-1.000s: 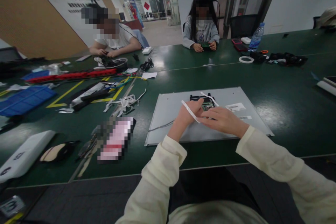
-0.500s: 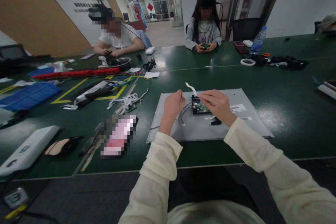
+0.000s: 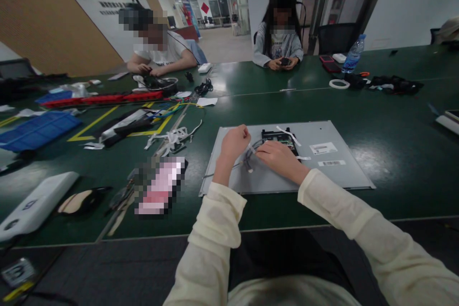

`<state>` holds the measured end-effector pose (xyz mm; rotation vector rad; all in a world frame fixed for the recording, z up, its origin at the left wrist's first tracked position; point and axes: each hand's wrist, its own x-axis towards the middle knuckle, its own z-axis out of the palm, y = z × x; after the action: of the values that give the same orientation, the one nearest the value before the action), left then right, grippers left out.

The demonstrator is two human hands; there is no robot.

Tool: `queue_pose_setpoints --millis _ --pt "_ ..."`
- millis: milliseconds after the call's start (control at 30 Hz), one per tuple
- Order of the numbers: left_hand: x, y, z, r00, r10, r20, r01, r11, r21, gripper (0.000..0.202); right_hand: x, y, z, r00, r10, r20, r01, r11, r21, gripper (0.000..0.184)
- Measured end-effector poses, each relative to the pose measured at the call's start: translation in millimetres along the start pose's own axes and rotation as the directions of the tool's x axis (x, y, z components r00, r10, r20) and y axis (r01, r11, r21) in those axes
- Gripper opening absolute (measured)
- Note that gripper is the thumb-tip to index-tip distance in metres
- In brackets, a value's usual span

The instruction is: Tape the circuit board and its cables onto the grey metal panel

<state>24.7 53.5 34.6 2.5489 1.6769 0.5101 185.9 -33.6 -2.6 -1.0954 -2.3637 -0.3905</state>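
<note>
A flat grey panel lies on the green table with a black-framed circuit board on it. Grey cables curve out from the board's left side. My left hand hovers over the panel's left part, closed in a pinch; what it holds is hidden. Just right of it, my right hand is closed, its fingertips by the cables and a small whitish bit between the hands. It covers the board's front part. A white strip crosses the board behind my right hand; whether I hold it cannot be made out.
Left of the panel are a phone and a tangle of white strips. Farther left lie a mouse, a white box and a blue tray. A tape roll and bottle stand back right. Two people sit opposite.
My right hand has moved left and down, close to my left hand. The white strip, earlier raised at its fingertips, now shows across the board. My left hand has barely moved.
</note>
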Motion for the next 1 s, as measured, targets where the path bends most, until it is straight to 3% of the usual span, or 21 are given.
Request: queue_pose_setpoints --millis 167,333,733,1000 --pt "0 -6 12.3 0.988 0.059 0.146 -0.057 0.998 -0.018 0.014 -1 0 4 0.999 0.025 0.038 -0.026 0.999 0.046 0.017" --pt "1 -9 17.8 0.975 0.113 0.192 -0.099 0.992 -0.083 0.013 -1 -1 8 0.998 0.011 0.064 -0.016 0.996 0.090 0.018" --pt "10 -27 28.9 0.941 0.311 0.132 -0.294 0.946 -0.135 0.011 -2 -9 -1 0.989 -0.041 0.139 0.029 0.996 0.088 0.023" --pt "11 -28 35.0 0.970 0.233 0.071 -0.231 0.973 -0.026 0.018 -5 -7 -2 0.985 -0.055 0.164 0.039 0.994 0.100 0.020"
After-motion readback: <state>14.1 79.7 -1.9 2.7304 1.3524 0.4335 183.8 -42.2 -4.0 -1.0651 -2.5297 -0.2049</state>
